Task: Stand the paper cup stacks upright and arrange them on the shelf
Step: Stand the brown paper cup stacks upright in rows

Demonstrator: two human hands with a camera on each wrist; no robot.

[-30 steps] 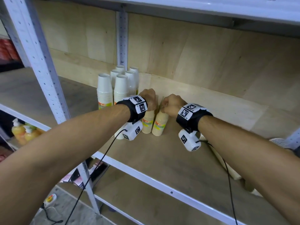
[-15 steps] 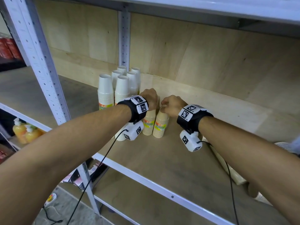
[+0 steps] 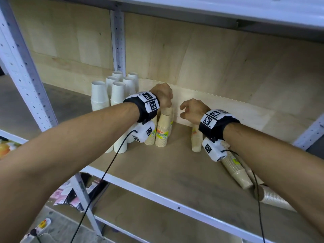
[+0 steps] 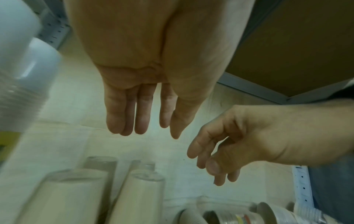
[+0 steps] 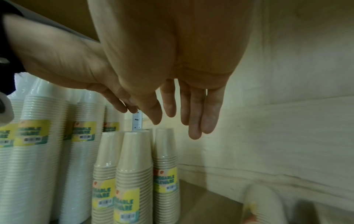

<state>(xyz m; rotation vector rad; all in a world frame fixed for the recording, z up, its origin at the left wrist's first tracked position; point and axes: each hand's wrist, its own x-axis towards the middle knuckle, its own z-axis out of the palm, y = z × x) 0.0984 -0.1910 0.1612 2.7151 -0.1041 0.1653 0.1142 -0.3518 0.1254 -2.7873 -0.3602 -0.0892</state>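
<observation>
Between placements: left hand (image 3: 162,95) relaxed just above the kraft cup stacks (image 3: 163,128), fingers straight and apart in the left wrist view, gripping nothing. Right hand (image 3: 192,110) loosely curled, also empty, hanging beside and to the right of those upright stacks. White cup stacks (image 3: 116,95) standing further left, by the shelf upright. Below and right of the right hand, several toppled stacks (image 3: 235,170) lying on the shelf board (image 3: 175,172). Probably next: reaching down-right, closing round one lying stack, tipping it upright beside the kraft group
</observation>
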